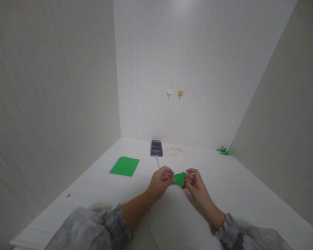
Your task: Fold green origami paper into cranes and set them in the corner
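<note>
Two hands pinch a small folded green paper above a white table.

Head view: the left hand [160, 180] and right hand [194, 182] each close their fingertips on opposite ends of the folded paper [179, 178], held just over the table [224, 194]. Farther back lie a flat green sheet [124, 166], a phone [156, 148] with its cable [158, 161], and small green folded figures [223, 150] by the right wall.

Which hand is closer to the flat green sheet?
Left. The left hand sits right of the sheet; the right hand is farther right, beyond the folded paper both pinch.
</note>
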A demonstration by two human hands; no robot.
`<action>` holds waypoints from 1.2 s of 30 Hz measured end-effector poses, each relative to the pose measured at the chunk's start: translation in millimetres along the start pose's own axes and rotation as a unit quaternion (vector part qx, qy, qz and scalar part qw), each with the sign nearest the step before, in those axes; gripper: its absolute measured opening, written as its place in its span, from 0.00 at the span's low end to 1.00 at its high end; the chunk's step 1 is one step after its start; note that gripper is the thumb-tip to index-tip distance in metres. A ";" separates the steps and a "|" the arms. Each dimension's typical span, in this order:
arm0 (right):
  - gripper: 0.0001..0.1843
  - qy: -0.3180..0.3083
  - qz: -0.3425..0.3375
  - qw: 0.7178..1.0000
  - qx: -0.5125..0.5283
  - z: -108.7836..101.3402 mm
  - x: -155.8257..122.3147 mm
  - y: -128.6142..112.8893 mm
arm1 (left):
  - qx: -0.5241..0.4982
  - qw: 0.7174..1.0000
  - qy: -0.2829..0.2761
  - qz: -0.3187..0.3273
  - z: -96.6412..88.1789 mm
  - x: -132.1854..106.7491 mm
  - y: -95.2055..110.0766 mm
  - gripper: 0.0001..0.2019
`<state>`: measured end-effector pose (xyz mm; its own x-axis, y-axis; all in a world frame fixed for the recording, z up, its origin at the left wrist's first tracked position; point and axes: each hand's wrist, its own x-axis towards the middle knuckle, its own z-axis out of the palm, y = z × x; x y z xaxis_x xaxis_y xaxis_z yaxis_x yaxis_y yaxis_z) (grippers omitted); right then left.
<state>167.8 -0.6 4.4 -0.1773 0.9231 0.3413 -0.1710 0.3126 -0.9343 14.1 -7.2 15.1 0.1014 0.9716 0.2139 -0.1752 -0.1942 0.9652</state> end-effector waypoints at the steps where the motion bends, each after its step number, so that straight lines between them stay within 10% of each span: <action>1: 0.16 0.003 0.000 1.000 0.002 -0.5 -0.1 -0.9 | -0.013 1.000 0.000 -0.002 0.1 0.2 -0.3 0.11; 36: 0.12 -0.111 -0.147 0.946 -0.268 -1.5 -1.9 -16.1 | -0.064 0.997 -0.043 -0.018 3.2 2.0 -9.2 0.17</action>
<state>172.4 -7.0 18.6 -0.4082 0.7275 0.5514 0.2612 0.6719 -0.6930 19.1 -3.9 7.1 0.1932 0.9612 0.1969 -0.2922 -0.1352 0.9468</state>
